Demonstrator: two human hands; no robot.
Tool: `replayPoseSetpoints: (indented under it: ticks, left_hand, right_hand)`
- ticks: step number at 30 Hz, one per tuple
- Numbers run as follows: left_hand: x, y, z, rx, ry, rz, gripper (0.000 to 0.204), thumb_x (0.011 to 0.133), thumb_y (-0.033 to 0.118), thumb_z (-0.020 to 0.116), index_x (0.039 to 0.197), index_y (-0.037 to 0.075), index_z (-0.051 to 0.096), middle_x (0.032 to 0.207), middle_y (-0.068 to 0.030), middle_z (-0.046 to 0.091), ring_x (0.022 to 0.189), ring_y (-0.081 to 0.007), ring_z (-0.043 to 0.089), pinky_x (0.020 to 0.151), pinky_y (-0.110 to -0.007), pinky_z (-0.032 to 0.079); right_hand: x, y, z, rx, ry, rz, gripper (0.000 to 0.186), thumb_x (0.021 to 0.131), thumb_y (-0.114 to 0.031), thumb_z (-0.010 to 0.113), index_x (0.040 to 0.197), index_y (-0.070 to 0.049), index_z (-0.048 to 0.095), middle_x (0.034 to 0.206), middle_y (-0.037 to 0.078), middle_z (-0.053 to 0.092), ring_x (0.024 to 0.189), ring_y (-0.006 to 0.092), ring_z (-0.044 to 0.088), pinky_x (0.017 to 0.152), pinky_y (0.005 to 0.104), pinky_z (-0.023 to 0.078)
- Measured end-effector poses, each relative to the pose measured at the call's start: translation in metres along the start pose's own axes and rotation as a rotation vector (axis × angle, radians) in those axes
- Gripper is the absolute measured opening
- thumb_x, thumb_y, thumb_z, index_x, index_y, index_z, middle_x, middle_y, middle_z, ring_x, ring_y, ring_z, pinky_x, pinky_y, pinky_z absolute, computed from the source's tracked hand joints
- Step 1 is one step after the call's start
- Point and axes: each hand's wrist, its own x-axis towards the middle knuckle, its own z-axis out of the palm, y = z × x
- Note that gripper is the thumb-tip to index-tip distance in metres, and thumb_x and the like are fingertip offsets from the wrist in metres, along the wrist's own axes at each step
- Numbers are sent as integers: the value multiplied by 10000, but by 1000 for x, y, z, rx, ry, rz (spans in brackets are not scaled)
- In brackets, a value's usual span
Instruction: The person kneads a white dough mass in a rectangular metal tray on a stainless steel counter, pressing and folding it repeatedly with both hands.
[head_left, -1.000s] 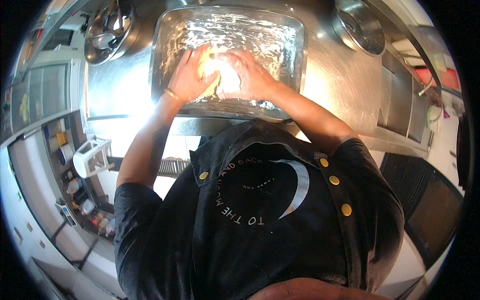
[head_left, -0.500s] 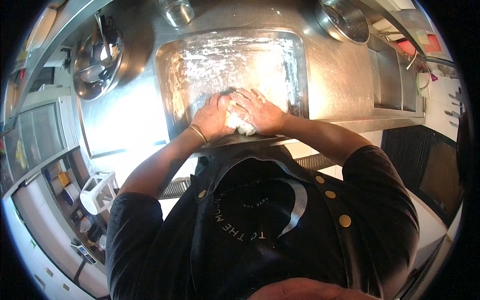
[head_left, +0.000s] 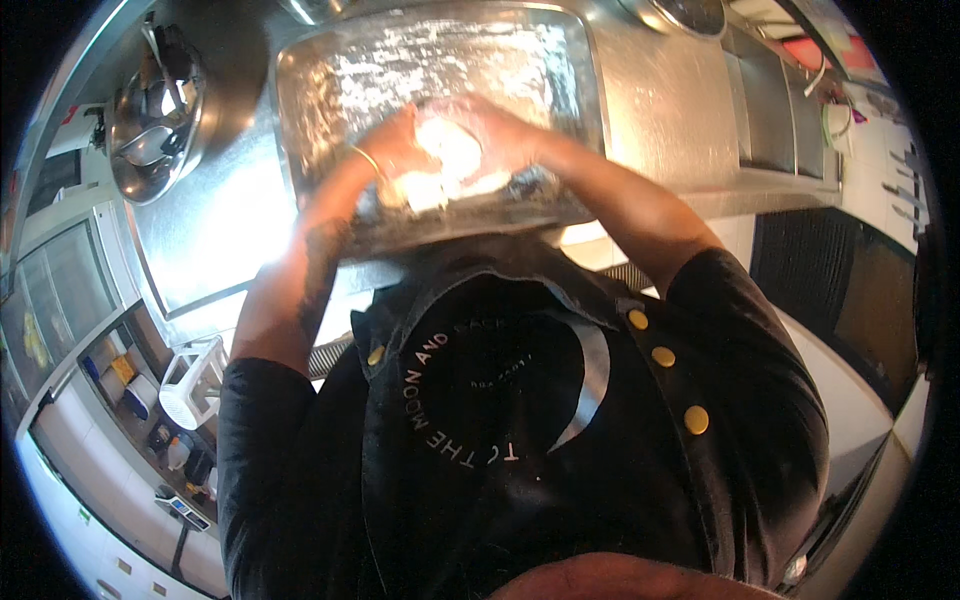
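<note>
A pale, soft lump of dough (head_left: pixel 452 150) sits between my two hands, over the near half of a large metal tray (head_left: pixel 590 90). My left hand (head_left: pixel 402 145) is curved round its left side, with a thin bracelet at the wrist. Round the far and right sides curls my right hand (head_left: pixel 498 135). Both hands are closed on the dough, though glare and motion blur soften the fingertips. More of the pale dough shows below the hands, near the tray's front edge. White smears cover much of the tray's bottom.
On the left of the steel counter (head_left: pixel 650 110) stands a metal bowl (head_left: pixel 125 180) holding utensils. A round metal pan (head_left: pixel 690 15) is at the far right, close to a sink (head_left: pixel 765 110). A white stool (head_left: pixel 190 385) stands below the counter on the left.
Both hands have come farther from the tray's front edge and wrap the dough from its sides rather than lying over it. The whole view has shifted, so the tray appears higher.
</note>
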Motion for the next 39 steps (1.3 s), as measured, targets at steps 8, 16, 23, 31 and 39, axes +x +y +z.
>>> replayPoseSetpoints:
  ticks: [8, 16, 23, 31, 39]
  left_hand:
    - [-28, 67, 4, 1, 439, 350, 841, 726, 326, 886, 1419, 44, 502, 1147, -220, 593, 1138, -399, 586, 1028, -450, 490]
    - [-31, 86, 69, 217, 273, 572, 916, 753, 227, 827, 1522, 53, 361, 1221, -248, 499, 1148, -435, 547, 1008, -472, 487]
    - [-24, 103, 37, 287, 30, 592, 712, 799, 313, 800, 1392, 37, 517, 1217, -227, 529, 1170, -417, 541, 999, -462, 488]
    - [10, 97, 81, 379, 105, 411, 872, 724, 488, 859, 1385, 47, 500, 1252, -222, 551, 1123, -445, 597, 948, -511, 517]
    - [45, 93, 61, 197, -7, 238, 1024, 616, 524, 930, 1369, 11, 465, 1249, -263, 640, 1145, -433, 642, 981, -486, 522]
  right_hand:
    - [-59, -29, -49, -199, 246, -9, 885, 723, -340, 881, 1456, -35, 490, 1474, 222, 494, 1369, 388, 473, 1162, 447, 399]
    - [-149, -50, -43, -434, 43, 80, 977, 798, -204, 825, 1606, -135, 280, 1575, 241, 336, 1450, 455, 354, 1188, 472, 379]
    - [-131, -57, -41, -386, -116, 495, 923, 887, -261, 725, 1606, 1, 209, 1499, 376, 346, 1391, 493, 424, 1125, 473, 441]
    - [-111, -29, -9, -654, -214, 457, 781, 930, -221, 613, 1555, 88, 262, 1448, 355, 440, 1348, 487, 449, 1071, 514, 456]
    - [-81, -1, -34, -443, -278, 565, 988, 708, -214, 858, 1526, -21, 338, 1408, 298, 446, 1333, 477, 459, 1004, 498, 542]
